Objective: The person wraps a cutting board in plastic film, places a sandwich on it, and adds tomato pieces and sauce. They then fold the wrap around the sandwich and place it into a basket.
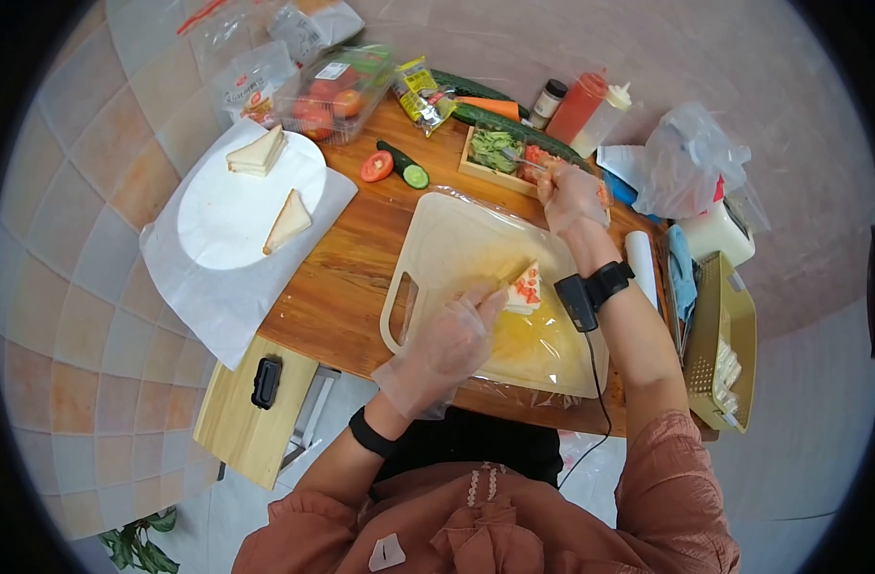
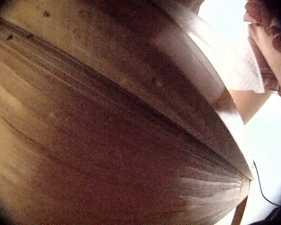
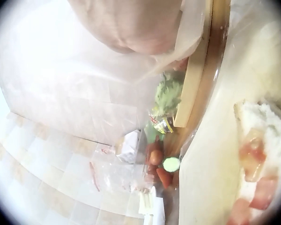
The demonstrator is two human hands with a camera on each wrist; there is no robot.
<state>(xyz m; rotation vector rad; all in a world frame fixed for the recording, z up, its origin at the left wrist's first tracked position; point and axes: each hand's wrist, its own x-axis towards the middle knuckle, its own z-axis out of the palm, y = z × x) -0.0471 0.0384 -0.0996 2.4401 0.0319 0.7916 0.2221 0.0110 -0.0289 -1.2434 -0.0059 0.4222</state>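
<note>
My left hand [image 1: 449, 337], in a clear plastic glove, pinches the edge of a small sandwich triangle [image 1: 525, 289] on the cream cutting board [image 1: 437, 239]. Red tomato pieces [image 3: 263, 192] lie on the white bread, seen close up in the right wrist view. My gloved right hand [image 1: 571, 199] is curled over a wooden tray [image 1: 495, 176] and holds a thin metal utensil [image 1: 512, 153]; its working end is hidden. The tray holds sliced greens [image 1: 493, 146] and chopped tomato [image 1: 533, 161]. The left wrist view shows mostly wood grain.
A white plate [image 1: 203, 215] with cut sandwiches [image 1: 258, 153] stands at the left. Behind the board are a halved tomato [image 1: 376, 166], cut cucumber [image 1: 415, 176], a tomato box [image 1: 347, 91] and sauce bottles [image 1: 577, 105]. A yellow basket [image 1: 707, 354] stands at the right.
</note>
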